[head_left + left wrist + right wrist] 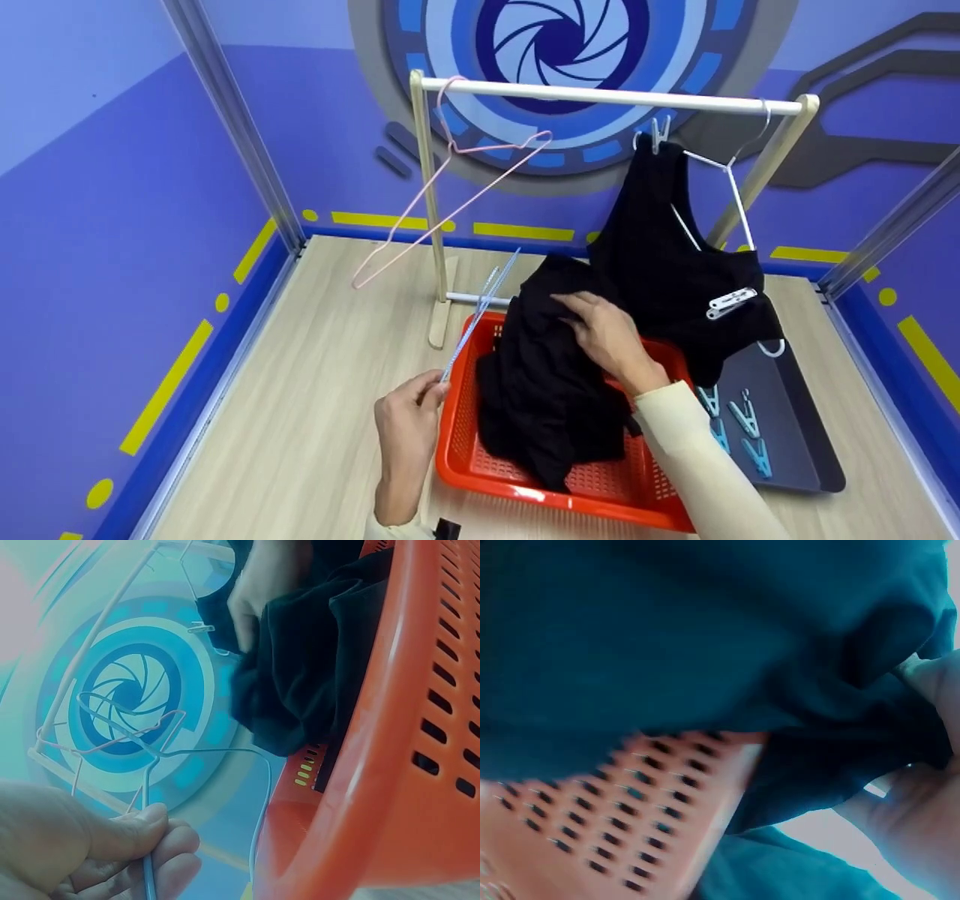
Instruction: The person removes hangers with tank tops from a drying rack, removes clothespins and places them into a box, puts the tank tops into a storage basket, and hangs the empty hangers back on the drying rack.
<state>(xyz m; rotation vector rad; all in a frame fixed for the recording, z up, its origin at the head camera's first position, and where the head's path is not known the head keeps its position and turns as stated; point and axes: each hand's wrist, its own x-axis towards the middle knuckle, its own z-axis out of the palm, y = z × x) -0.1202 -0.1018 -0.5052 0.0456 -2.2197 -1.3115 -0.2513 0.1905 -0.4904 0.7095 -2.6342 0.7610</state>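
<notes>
My left hand pinches the wire of a light-blue clothes hanger between thumb and fingers, at the left rim of a red basket. The hook end points up and away in the left wrist view. A crumpled black garment rises out of the basket, partly lifted. With my right hand I grip its upper part; in the right wrist view the cloth bunches between thumb and fingers. The garment's shape is hidden by folds.
A rack with a white bar stands behind, carrying a pink hanger at left. At right, a black sleeveless top hangs on a white hanger with pegs. Several blue pegs lie in a grey tray.
</notes>
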